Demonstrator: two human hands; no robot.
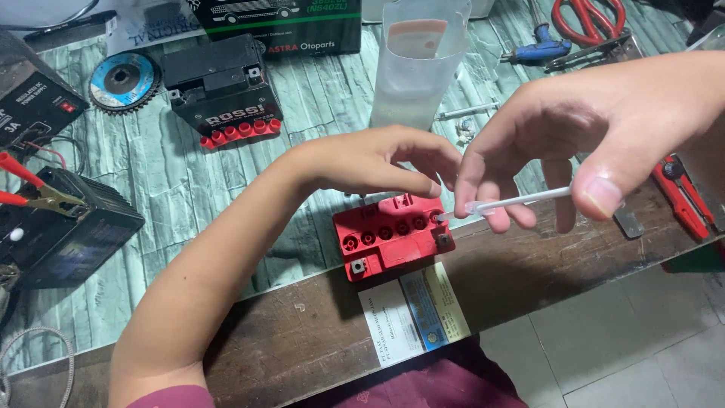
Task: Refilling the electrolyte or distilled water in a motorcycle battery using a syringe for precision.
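Head view, looking down. Small red battery (pixel 393 236) at centre, near the front edge of the table (pixel 302 332), top side up with a row of round filler holes showing. Left hand (pixel 377 160) reaching in from 7 o'clock, fingers curled loosely over the battery's far edge, apparently steadying it; cannot tell whether actually pressing. Right hand (pixel 596 128) coming in from 2 o'clock, grip pinching a thin white tube (pixel 513 202) between thumb and fingers, its tip at the rightmost hole. Tube likely light, thin and easily bent, best held close to the tip. Battery likely dense and rigid for its size, best held by its flat sides. At 11 o'clock, a black battery with red caps (pixel 226 94). At 9 o'clock, another black battery with clips (pixel 64 227). At 12 o'clock, a clear plastic container (pixel 419 64). At 3 o'clock, a red utility knife (pixel 683 196).
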